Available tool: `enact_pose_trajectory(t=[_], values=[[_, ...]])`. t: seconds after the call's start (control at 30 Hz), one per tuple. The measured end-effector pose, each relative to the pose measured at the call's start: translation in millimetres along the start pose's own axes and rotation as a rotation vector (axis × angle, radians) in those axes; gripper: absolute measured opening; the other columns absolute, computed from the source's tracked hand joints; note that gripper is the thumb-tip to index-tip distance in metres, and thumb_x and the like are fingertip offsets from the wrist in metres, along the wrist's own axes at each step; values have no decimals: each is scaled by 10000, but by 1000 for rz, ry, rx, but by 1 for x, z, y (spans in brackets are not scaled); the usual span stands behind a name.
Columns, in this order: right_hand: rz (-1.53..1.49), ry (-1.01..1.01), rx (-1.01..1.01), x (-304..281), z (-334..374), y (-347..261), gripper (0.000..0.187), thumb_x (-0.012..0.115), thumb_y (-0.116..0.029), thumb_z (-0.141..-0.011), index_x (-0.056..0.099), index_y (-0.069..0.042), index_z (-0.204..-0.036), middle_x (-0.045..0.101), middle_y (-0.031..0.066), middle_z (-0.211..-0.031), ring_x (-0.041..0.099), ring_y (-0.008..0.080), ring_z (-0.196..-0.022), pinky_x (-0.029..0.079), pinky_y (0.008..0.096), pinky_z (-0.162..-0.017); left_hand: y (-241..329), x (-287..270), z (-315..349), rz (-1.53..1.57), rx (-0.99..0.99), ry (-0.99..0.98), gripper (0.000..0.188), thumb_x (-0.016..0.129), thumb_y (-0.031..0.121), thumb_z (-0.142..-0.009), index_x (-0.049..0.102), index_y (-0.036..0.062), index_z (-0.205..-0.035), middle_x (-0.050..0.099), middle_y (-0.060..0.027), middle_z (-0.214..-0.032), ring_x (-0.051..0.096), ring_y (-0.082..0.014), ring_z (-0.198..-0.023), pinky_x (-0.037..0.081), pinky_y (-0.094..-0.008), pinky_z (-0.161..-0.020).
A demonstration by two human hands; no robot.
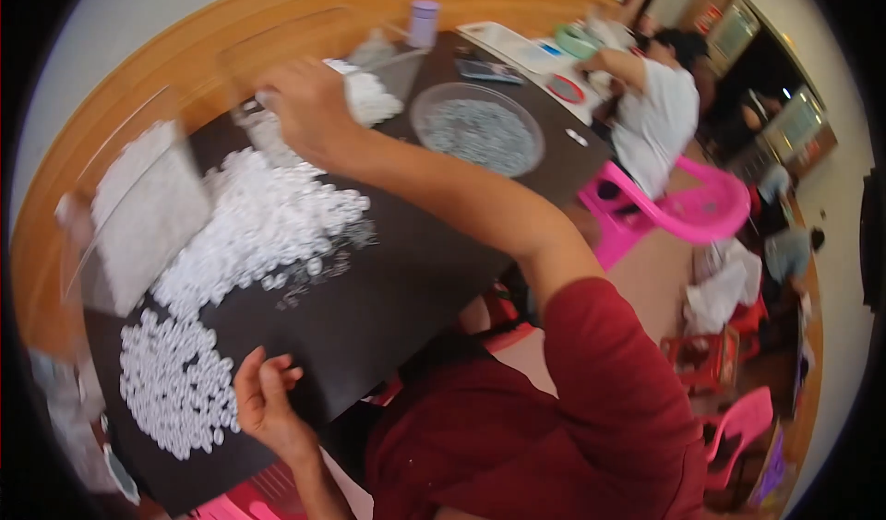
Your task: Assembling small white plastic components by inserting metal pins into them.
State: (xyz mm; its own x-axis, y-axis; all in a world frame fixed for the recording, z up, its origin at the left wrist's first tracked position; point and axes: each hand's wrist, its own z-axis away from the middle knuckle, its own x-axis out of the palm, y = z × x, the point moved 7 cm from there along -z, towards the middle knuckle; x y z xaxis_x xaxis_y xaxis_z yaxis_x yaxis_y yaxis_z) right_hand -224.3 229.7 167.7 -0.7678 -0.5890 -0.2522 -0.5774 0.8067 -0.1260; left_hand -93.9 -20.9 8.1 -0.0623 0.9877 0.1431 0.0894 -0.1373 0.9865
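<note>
My right hand (pixel 309 114) is stretched out to the far side of the dark table, fingers curled down and closed at the edge of a clear plastic box (pixel 406 72). Blur softens both the hand and the box. White pieces show in and around that box. Below it spreads a large heap of small white ring-like pieces (pixel 268 215). My left hand (pixel 268 405) is held low at the near left, fingers loosely bent and apart, with nothing seen in them. It is beside a flatter, separate pile of white ring-like pieces (pixel 175 382).
Another clear box (pixel 152 206) with white contents leans at the left. Small dark bits (pixel 318 266) lie by the heap. A round clear tray (pixel 434 105) of greyish pieces, a phone (pixel 489 71) and a purple cup (pixel 423 23) stand farther back. A co-worker (pixel 655 105) sits on a pink chair (pixel 706 215).
</note>
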Motion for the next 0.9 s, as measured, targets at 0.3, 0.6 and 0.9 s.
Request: enact_pose_trajectory(t=[0.3, 0.6, 0.9], values=[[182, -78, -139, 15, 19, 43, 120, 599, -41, -596, 629, -69, -709, 551, 158, -650, 535, 348, -683, 395, 478, -591, 5, 6, -32, -276, 37, -65, 166, 552, 44, -880, 611, -41, -1009, 636, -90, -850, 604, -130, -737, 497, -239, -673], [-122, -507, -55, 1, 82, -38, 136, 659, 22, -713, 639, -24, -839, 618, 90, -816, 571, 256, -762, 458, 324, -655, 43, -22, -65, -998, 524, 95, 81, 613, 0, -767, 631, 17, -844, 603, -114, -736, 576, -300, -661, 445, -355, -589], [-241, -592, -36, -1, 95, -57, 169, 669, 44, -699, 636, -18, -853, 610, 93, -802, 570, 248, -723, 453, 315, -619, 22, 19, -97, -1311, 885, -110, 237, 550, -49, -649, 644, 72, -830, 584, -50, -755, 528, -237, -733, 381, -349, -702]])
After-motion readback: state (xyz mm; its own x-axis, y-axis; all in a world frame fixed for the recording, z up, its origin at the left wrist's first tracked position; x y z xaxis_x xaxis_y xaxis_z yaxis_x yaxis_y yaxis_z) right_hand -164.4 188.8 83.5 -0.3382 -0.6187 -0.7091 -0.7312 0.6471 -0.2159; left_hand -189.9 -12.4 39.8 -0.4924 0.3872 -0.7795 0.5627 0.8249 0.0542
